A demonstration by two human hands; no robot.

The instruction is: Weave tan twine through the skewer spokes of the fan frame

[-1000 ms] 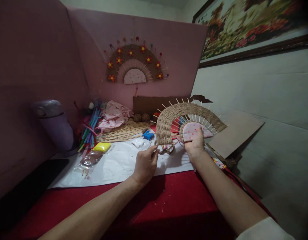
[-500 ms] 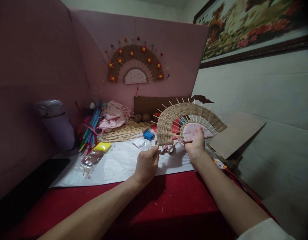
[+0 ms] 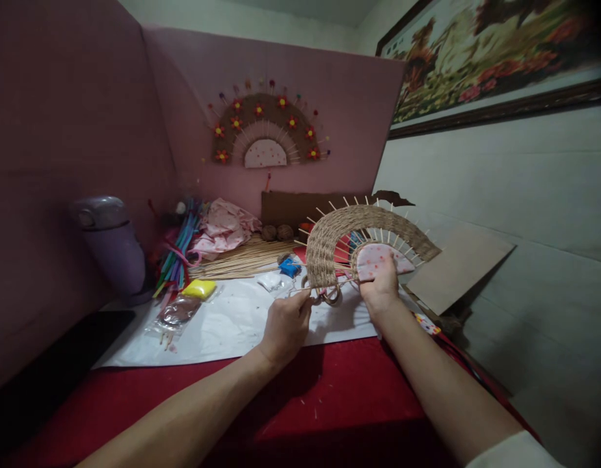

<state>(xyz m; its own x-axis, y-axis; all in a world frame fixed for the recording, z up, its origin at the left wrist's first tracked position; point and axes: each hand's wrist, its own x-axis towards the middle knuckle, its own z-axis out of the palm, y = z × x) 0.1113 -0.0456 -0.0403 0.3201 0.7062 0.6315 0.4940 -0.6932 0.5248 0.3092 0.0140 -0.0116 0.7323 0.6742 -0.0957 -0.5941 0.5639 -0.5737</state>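
A half-round woven fan [image 3: 324, 250] of brown twine on thin sticks is held up over the table, tilted down to the right. Its small inner half-circle is covered in pink dotted cloth [image 3: 373, 260]. My right hand [image 3: 382, 289] grips this cloth part, thumb on its front; the fingers behind are hidden. At the fan's lower left corner my left hand [image 3: 287, 325] is closed, thumb and finger pinching the end of the lowest stick. Behind the fan's lower edge the handles of scissors [image 3: 333, 296] show in part.
A finished-looking fan [image 3: 266, 130] with red flowers hangs on the pink board. Purple bottle [image 3: 112, 253], pipe cleaners [image 3: 178, 244], pink cloth [image 3: 225, 224], loose sticks [image 3: 242, 257], yellow packet [image 3: 200, 288] and blue packet [image 3: 289, 266] lie leftward. A cardboard sheet [image 3: 459, 270] leans at right.
The whole view has shifted slightly, with the background sitting a little lower. Both hands keep the same hold on the fan, which has barely moved.
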